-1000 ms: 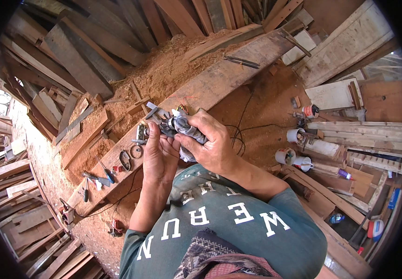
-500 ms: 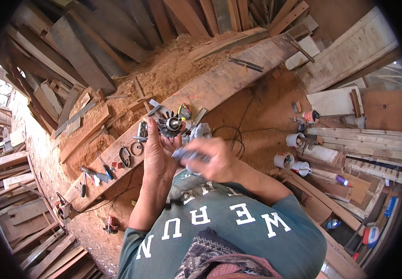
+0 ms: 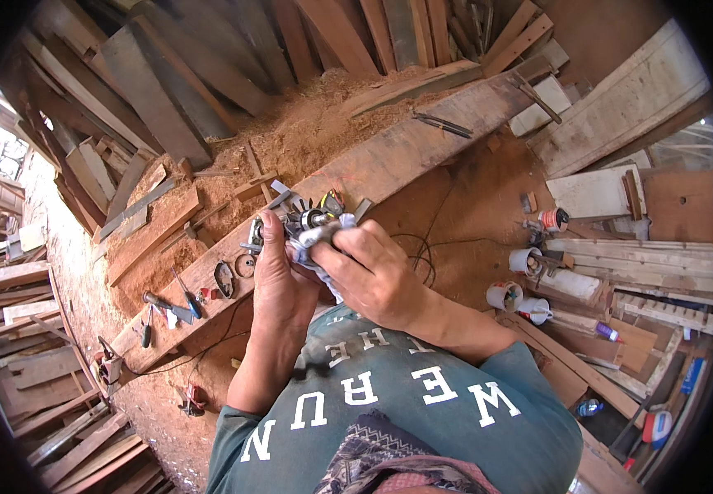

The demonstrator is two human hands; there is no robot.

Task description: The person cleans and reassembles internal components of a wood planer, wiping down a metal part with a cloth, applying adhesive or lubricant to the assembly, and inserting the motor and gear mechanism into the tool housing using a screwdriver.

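My left hand (image 3: 276, 284) is closed around a motor armature (image 3: 312, 217) with a black fan and a shiny shaft end, its thumb pointing up. In my right hand (image 3: 379, 276) is a crumpled grey cloth (image 3: 317, 237), pinched in the fingers and pressed against the armature near the shaft. The cloth and fingers hide the armature's lower part. Just beyond, a yellow and black tape measure (image 3: 333, 201) lies on the wooden plank bench (image 3: 389, 169). Beside my left hand, a dark oval tool part (image 3: 224, 280) and a round ring (image 3: 244, 264) rest on the bench.
Screwdrivers (image 3: 187, 298) and small parts lie at the bench's left end. Dark rods (image 3: 443, 125) sit farther along it. A black cable (image 3: 422, 255) coils on the floor to the right, near white buckets (image 3: 504, 295). Sawdust and leaning boards (image 3: 158, 99) fill the far side.
My right hand has brought the cloth up and forward from below the armature onto it. My left hand stays nearly in place, still holding the armature.
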